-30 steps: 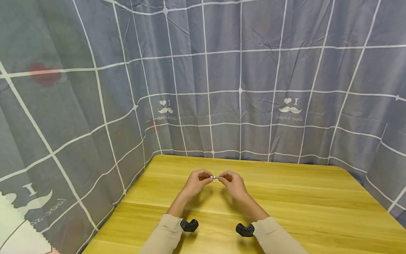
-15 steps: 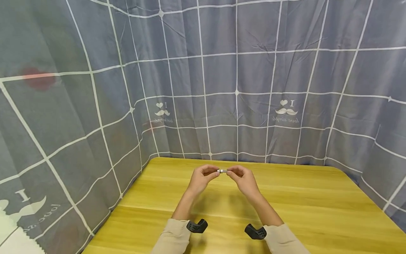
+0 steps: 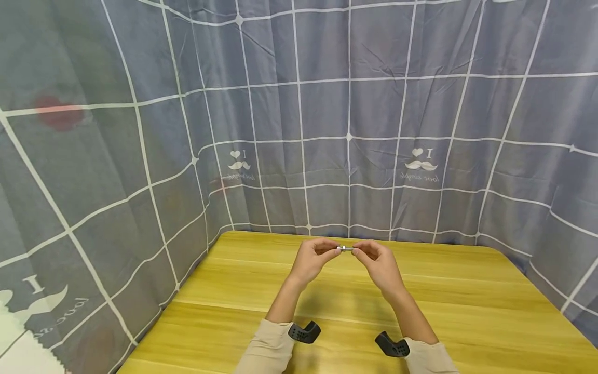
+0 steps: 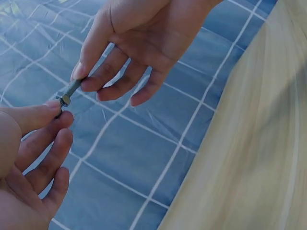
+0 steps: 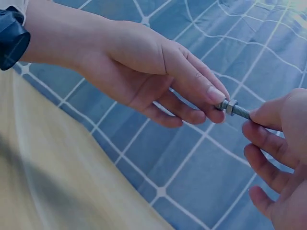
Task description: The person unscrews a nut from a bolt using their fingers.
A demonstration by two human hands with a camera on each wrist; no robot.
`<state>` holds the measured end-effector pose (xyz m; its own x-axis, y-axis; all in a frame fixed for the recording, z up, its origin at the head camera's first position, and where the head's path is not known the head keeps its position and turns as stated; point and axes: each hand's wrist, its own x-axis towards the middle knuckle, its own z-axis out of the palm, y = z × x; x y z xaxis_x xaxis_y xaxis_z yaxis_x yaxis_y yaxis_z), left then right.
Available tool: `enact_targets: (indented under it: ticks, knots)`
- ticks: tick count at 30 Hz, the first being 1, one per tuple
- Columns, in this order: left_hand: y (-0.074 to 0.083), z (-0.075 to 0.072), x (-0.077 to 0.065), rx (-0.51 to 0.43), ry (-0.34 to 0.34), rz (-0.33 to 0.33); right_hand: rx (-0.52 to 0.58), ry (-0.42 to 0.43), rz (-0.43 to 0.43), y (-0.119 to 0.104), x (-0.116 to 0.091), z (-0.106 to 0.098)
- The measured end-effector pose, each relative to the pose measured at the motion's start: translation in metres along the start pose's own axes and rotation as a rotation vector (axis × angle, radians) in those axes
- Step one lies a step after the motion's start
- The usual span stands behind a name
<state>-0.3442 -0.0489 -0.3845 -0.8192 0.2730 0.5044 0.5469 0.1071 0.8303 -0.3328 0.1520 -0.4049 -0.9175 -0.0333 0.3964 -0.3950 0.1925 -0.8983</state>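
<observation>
A small silver threaded bolt [image 3: 348, 249] with a hex nut [image 5: 231, 107] on it is held level between both hands, above the table. My left hand [image 3: 310, 261] pinches one end between thumb and forefinger, close beside the nut. At the opposite end, my right hand [image 3: 382, 265] grips the threaded shank [image 5: 242, 112] with thumb and forefinger. In the left wrist view, the other fingers of the left hand [image 4: 36, 158] and right hand [image 4: 139, 52] curve loosely, apart from the metal. Fingertips cover both bolt ends, so the head cannot be made out.
A yellow wood-grain table [image 3: 345, 306] lies under the hands. Grey-blue curtain [image 3: 327, 114] with a white grid hangs behind it and along the left side. Black wrist devices [image 3: 304, 332] sit at both beige sleeves [image 3: 266, 347].
Both hands have shifted rightward in the head view and slightly up, carrying the bolt with them. The pinch at each end stays the same. The head view has tilted slightly.
</observation>
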Motion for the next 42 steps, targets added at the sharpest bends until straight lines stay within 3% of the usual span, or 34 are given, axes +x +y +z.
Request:
enact_targets:
  ticks: [4,15,26,34,42]
  knots:
    - [0.021,0.003,-0.004,0.043,0.019,0.053,0.011,0.003,-0.022,-0.003,0.0,-0.005]
    - [0.034,0.011,-0.004,0.066,0.05,0.094,-0.018,0.0,-0.039,-0.018,-0.003,-0.009]
    - [0.031,0.007,-0.004,0.107,-0.018,0.129,-0.039,-0.049,-0.002,-0.019,-0.002,-0.006]
    - [0.031,0.005,0.0,0.091,-0.036,0.135,-0.059,-0.031,-0.025,-0.02,0.001,-0.008]
    - [0.03,0.005,-0.004,0.096,-0.047,0.132,-0.119,-0.067,0.027,-0.021,-0.001,-0.009]
